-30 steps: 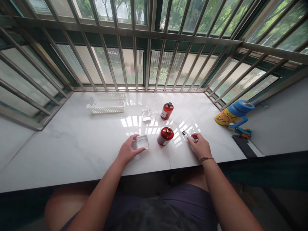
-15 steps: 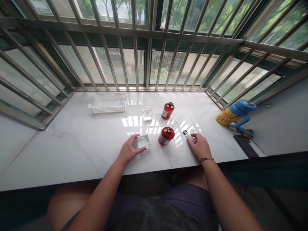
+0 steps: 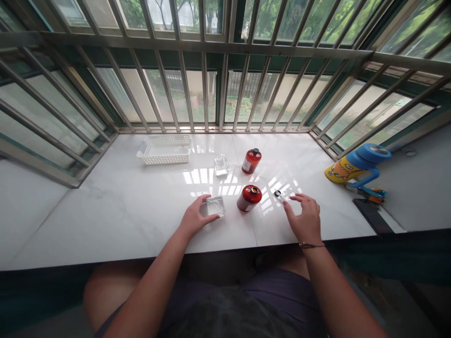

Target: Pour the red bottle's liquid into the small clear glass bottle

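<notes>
My left hand [image 3: 196, 216] is closed around the side of a clear square dish [image 3: 215, 206], thumb at the near edge and fingers at the far edge. The dish rests on the white tabletop. Right of it stands a red-brown bottle [image 3: 249, 199] with its neck uncapped. My right hand [image 3: 305, 217] hovers with thumb and fingers apart, holding nothing. Just left of its fingertips lies a small dropper-like piece [image 3: 278, 193] with a black end and a pale stem. Farther back are a second red-brown bottle [image 3: 251, 161] with a black cap and another clear glass piece [image 3: 221, 165].
A white perforated basket [image 3: 165, 157] sits at the back left. At the right are a yellow and blue bottle [image 3: 355, 164] with a handle, a small colourful item [image 3: 375, 194] and a dark phone [image 3: 372, 216]. Metal window bars [image 3: 225, 94] line the back.
My right hand has let go of the dropper-like piece, opened its fingers and drawn back to the right. My left hand keeps its hold on the dish. The camera view has shifted slightly.
</notes>
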The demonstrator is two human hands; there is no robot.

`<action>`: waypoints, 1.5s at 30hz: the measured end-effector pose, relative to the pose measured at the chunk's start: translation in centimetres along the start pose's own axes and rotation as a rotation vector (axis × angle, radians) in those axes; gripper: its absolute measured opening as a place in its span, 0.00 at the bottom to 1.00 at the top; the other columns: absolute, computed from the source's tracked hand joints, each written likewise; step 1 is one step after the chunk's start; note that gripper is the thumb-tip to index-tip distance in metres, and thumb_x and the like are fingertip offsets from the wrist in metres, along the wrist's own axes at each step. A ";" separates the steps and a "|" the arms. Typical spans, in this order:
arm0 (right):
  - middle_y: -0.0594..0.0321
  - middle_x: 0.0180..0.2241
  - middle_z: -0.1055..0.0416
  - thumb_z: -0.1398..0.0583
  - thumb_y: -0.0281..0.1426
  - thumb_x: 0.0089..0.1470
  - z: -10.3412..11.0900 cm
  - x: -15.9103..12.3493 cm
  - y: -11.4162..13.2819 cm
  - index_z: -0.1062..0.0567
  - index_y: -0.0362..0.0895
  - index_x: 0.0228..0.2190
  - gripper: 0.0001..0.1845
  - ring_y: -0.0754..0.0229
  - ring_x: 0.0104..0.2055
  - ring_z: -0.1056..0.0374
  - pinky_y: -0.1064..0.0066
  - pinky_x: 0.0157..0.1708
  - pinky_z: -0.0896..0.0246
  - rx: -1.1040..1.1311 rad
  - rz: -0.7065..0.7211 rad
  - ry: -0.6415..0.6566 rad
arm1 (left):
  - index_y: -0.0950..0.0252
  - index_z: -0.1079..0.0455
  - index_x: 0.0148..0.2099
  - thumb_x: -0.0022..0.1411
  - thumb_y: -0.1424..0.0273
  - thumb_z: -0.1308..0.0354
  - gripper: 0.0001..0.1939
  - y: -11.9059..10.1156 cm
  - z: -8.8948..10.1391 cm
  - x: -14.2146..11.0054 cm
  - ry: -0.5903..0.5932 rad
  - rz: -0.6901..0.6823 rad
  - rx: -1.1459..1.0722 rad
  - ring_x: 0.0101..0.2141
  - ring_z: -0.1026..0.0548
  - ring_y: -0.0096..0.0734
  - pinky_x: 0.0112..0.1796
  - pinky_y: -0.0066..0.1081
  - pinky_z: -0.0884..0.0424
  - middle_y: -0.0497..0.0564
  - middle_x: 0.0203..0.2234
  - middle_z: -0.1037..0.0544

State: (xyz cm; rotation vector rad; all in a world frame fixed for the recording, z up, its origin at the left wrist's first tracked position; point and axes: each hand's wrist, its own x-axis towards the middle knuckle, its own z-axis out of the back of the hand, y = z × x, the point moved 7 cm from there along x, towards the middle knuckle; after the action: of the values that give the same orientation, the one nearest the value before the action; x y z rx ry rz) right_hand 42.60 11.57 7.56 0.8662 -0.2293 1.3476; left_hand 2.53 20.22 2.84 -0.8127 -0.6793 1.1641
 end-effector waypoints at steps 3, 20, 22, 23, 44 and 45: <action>0.48 0.54 0.27 0.36 0.42 0.64 -0.3 -0.6 3.3 0.25 0.47 0.51 0.18 0.43 0.60 0.32 0.45 0.64 0.39 0.139 0.043 0.068 | 0.53 0.32 0.65 0.52 0.54 0.23 0.41 0.1 -0.1 0.1 0.023 0.008 0.005 0.59 0.24 0.50 0.61 0.46 0.28 0.52 0.59 0.22; 0.52 0.59 0.27 0.29 0.48 0.52 -10.4 -2.9 9.6 0.36 0.50 0.64 0.44 0.45 0.60 0.29 0.47 0.61 0.34 0.614 -0.287 0.512 | 0.54 0.32 0.62 0.53 0.54 0.24 0.38 -0.6 -0.3 0.0 0.060 0.017 -0.020 0.58 0.24 0.50 0.60 0.47 0.28 0.53 0.58 0.22; 0.49 0.63 0.32 0.28 0.48 0.52 -9.7 -3.2 10.1 0.39 0.49 0.67 0.48 0.43 0.65 0.34 0.44 0.65 0.38 0.597 -0.247 0.467 | 0.54 0.32 0.62 0.52 0.55 0.24 0.38 -0.8 -0.3 0.0 0.054 0.014 -0.026 0.58 0.24 0.50 0.60 0.47 0.28 0.53 0.58 0.22; 0.47 0.65 0.36 0.28 0.48 0.51 -9.2 -3.4 10.2 0.41 0.48 0.68 0.51 0.41 0.68 0.38 0.43 0.67 0.41 0.578 -0.230 0.421 | 0.54 0.31 0.61 0.51 0.55 0.24 0.38 -0.8 -0.2 0.0 0.051 0.014 -0.029 0.58 0.24 0.51 0.60 0.47 0.28 0.53 0.58 0.22; 0.51 0.68 0.37 0.29 0.38 0.58 -2.9 -6.7 15.9 0.44 0.56 0.69 0.46 0.42 0.68 0.35 0.44 0.66 0.36 0.794 -0.094 0.615 | 0.57 0.29 0.62 0.46 0.62 0.18 0.43 -9.4 -2.1 -5.1 0.244 0.013 -0.530 0.61 0.24 0.56 0.62 0.50 0.28 0.57 0.60 0.22; 0.51 0.68 0.36 0.28 0.38 0.56 -3.0 -6.7 15.8 0.43 0.56 0.68 0.46 0.42 0.67 0.33 0.45 0.65 0.34 0.850 -0.135 0.624 | 0.57 0.28 0.63 0.45 0.62 0.18 0.43 -9.7 -2.3 -5.1 0.251 0.015 -0.552 0.61 0.24 0.57 0.62 0.51 0.28 0.58 0.61 0.22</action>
State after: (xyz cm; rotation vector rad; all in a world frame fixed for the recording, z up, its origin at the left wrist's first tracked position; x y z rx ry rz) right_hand 25.54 8.04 7.94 1.0630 0.9301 1.5236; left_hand 8.08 13.09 9.47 -1.4040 -0.7953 0.8708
